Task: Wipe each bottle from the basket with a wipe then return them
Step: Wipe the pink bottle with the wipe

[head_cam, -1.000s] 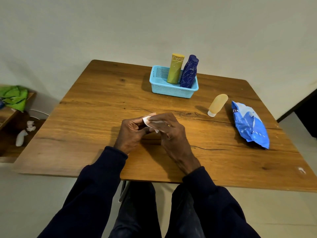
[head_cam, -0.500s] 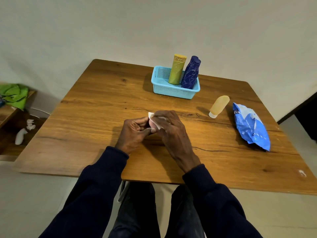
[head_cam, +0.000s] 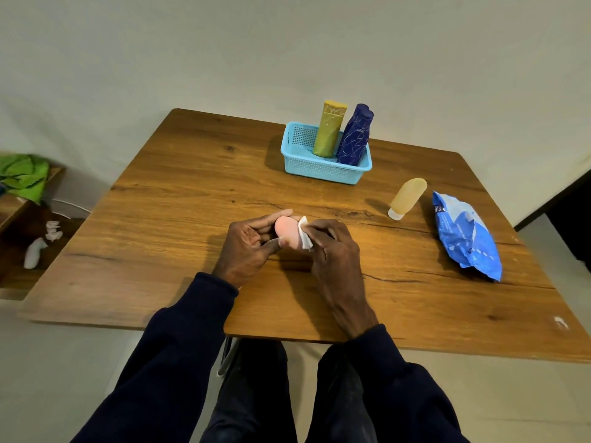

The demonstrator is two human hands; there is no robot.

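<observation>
My left hand [head_cam: 248, 247] grips a small pink bottle [head_cam: 287, 231] over the middle of the wooden table [head_cam: 179, 199]. My right hand [head_cam: 332, 251] pinches a folded white wipe [head_cam: 304, 233] against the bottle's right side. A light blue basket [head_cam: 319, 169] stands at the table's far side with an olive-yellow bottle [head_cam: 329, 129] and a dark blue bottle [head_cam: 355, 135] upright inside. A pale yellow bottle [head_cam: 407, 197] lies on the table right of the basket, cap toward me.
A blue pack of wipes [head_cam: 467, 236] lies near the table's right edge. A low wooden shelf at the left carries a green cloth [head_cam: 24, 175], and white scraps [head_cam: 41, 241] lie beneath it. A plain wall stands behind the table.
My right hand has slid the wipe to the right, uncovering the pink bottle in my left hand. Both hands stay over the table's middle.
</observation>
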